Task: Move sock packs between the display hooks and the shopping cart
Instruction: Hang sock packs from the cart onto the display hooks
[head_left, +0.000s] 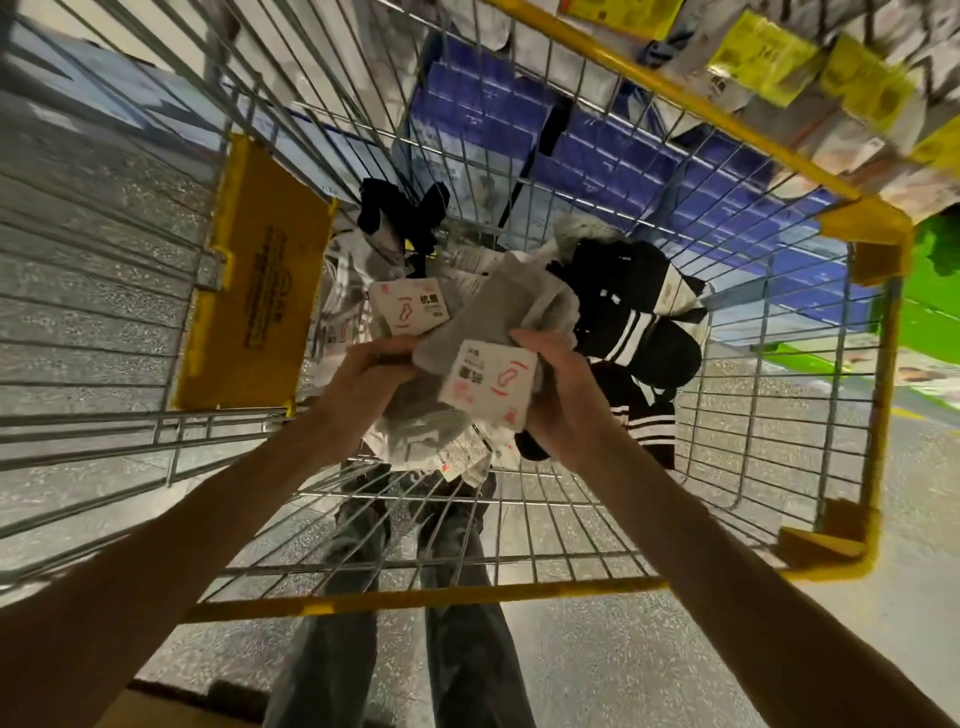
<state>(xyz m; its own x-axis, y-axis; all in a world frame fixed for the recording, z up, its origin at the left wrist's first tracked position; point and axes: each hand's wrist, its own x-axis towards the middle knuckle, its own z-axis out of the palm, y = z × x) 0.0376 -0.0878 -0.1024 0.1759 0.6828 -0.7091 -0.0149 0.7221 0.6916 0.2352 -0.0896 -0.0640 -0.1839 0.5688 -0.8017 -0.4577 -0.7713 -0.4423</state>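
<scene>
I look straight down into the wire shopping cart (862, 426) with its yellow rim. Both of my arms reach into it. My left hand (366, 376) and my right hand (563, 395) grip the same grey sock pack (493, 332) from either side; its white card label with red marks faces up between them. Beneath lie a second grey pack with a white label (410, 306), black socks with white stripes (639, 322) to the right, and a dark pack (400, 213) at the far end. Sock packs with yellow tags (763, 49) hang at the top right.
A yellow child-seat flap (260, 291) stands on the cart's left inner side. Blue boxes (623, 150) show through the far mesh, a green fixture (935, 291) stands at the right. My legs in dark trousers are seen below the basket on the speckled floor.
</scene>
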